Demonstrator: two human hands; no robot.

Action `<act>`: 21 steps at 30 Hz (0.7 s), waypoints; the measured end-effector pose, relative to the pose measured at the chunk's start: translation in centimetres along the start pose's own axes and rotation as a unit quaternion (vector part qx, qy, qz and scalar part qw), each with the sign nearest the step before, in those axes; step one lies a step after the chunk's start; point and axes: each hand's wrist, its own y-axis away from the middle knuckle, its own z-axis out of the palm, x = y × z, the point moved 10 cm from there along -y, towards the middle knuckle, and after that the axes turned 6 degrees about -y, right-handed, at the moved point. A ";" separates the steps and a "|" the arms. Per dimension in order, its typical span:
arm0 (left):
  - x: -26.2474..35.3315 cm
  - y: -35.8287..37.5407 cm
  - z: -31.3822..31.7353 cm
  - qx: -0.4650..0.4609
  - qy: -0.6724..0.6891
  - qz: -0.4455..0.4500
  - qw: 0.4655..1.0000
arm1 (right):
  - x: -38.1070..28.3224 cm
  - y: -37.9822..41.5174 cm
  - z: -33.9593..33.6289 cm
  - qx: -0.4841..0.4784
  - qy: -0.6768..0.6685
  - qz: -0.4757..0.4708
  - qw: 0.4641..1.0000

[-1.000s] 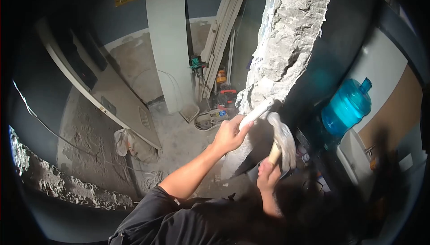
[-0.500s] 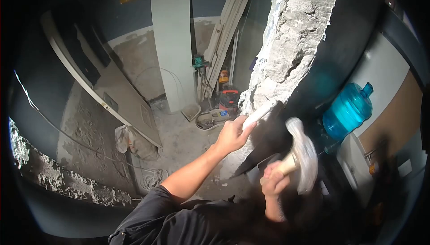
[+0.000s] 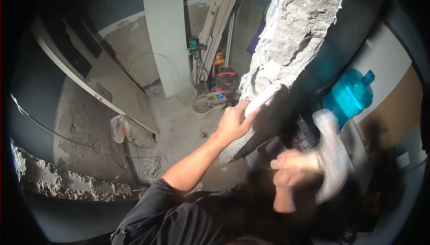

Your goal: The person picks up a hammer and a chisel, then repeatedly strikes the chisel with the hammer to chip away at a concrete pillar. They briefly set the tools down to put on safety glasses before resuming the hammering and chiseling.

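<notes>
My left hand [image 3: 235, 121] is wrapped round a white chisel-like tool [image 3: 264, 100], which slants up to the right against the lower part of a rough, broken wall edge [image 3: 295, 34]. The tool's far tip is hard to make out in the shadow. Lower right, my right hand [image 3: 287, 169] grips the pale wooden handle of a hammer [image 3: 335, 157]. The hammer's large head looks wrapped in clear plastic and is blurred by motion. It is held apart from the white tool, to its right.
A blue water jug [image 3: 348, 95] stands at the right. Behind are a tall pale board [image 3: 165, 34], leaning planks [image 3: 219, 25] and a red-black bucket-like object [image 3: 226, 82]. A stuffed bag [image 3: 134, 130] and coiled cable [image 3: 152, 169] lie lower left.
The hammer and my right hand have moved right, away from the white tool. My left hand keeps its hold. The background has shifted upward in view.
</notes>
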 end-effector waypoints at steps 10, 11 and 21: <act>-0.1 0.0 -0.2 0.008 0.001 0.013 1.000 | 9.0 5.9 -1.0 -0.020 0.086 0.288 0.954; 0.4 0.0 -0.5 0.002 -0.014 0.006 1.000 | 7.6 5.1 -1.0 -0.018 0.031 0.258 0.965; -0.4 -0.1 0.0 0.004 0.003 0.003 1.000 | 2.0 2.3 1.2 -0.004 -0.056 -0.017 0.998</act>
